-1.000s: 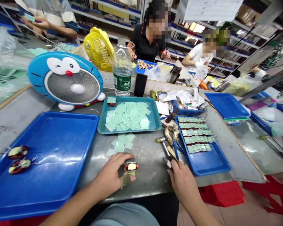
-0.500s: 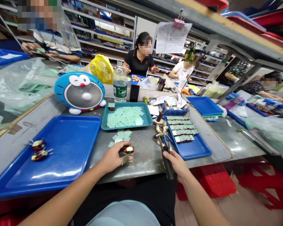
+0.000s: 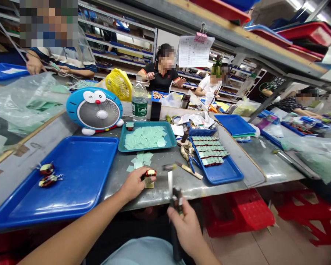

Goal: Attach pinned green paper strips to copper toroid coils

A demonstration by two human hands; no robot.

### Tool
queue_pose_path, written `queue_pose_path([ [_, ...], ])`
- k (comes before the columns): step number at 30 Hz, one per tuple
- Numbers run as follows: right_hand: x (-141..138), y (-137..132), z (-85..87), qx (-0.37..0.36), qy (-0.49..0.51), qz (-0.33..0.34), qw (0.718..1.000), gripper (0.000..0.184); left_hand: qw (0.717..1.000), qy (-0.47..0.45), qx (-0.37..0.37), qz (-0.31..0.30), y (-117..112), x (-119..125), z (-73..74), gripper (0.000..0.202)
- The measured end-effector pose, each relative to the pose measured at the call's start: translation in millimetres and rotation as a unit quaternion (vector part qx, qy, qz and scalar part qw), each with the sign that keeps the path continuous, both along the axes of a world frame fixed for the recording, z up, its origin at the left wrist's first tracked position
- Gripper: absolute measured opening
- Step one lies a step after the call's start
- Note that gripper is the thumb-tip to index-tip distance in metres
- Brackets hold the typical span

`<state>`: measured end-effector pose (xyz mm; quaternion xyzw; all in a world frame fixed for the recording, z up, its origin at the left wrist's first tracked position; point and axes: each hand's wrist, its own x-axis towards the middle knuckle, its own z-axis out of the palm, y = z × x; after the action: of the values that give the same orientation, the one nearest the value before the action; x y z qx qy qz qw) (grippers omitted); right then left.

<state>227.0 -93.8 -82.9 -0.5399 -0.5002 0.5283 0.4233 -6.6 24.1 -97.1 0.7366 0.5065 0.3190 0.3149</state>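
Observation:
My left hand [image 3: 135, 184] is closed around a small copper-wound coil [image 3: 150, 172] with a pale top, just above the metal bench near its front edge. A covering wraps one of its fingers. In my right hand [image 3: 186, 224] is a hammer [image 3: 170, 180], its dark handle pointing down toward me and its blurred head up, to the right of the coil and apart from it. Something dark also shows by the fingers around the handle; I cannot make it out. Loose pale green paper squares [image 3: 140, 160] lie just beyond my left hand.
A blue tray [image 3: 79, 198] at left carries two wired coils [image 3: 46, 175]. Green squares fill a teal tray [image 3: 169, 141]. Rows of finished-looking coils stand in a blue tray [image 3: 227, 176]. Pliers [image 3: 189, 156] and a wooden-handled knife [image 3: 191, 171] lie between. A fan [image 3: 99, 110] and bottle [image 3: 139, 101] stand behind.
My right hand has lifted the hammer off the tool area and carried it left and toward me. My left hand stays near the same spot, with the coil still in its fingers.

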Motion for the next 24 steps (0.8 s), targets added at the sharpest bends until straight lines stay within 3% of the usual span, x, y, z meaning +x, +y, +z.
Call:
queue_pose_path([
  [11,11,13,10.1,0.063,-0.114,0.032,0.991,0.042,1.000,0.005,0.011,-0.004,-1,-2,1.3,0.030],
  [17,31,3,18.6,0.095,-0.196,0.028,0.976,0.030,0.999,-0.006,-0.023,0.044,-14,-26,-4.8,0.077],
  [21,26,-1,20.9,0.122,-0.252,0.055,0.958,0.015,0.999,-0.015,-0.022,0.044,-13,-25,-1.7,0.071],
  [24,22,2,23.0,0.152,-0.285,0.078,0.943,0.008,0.999,-0.022,-0.012,0.020,-6,-14,-0.4,0.048],
])
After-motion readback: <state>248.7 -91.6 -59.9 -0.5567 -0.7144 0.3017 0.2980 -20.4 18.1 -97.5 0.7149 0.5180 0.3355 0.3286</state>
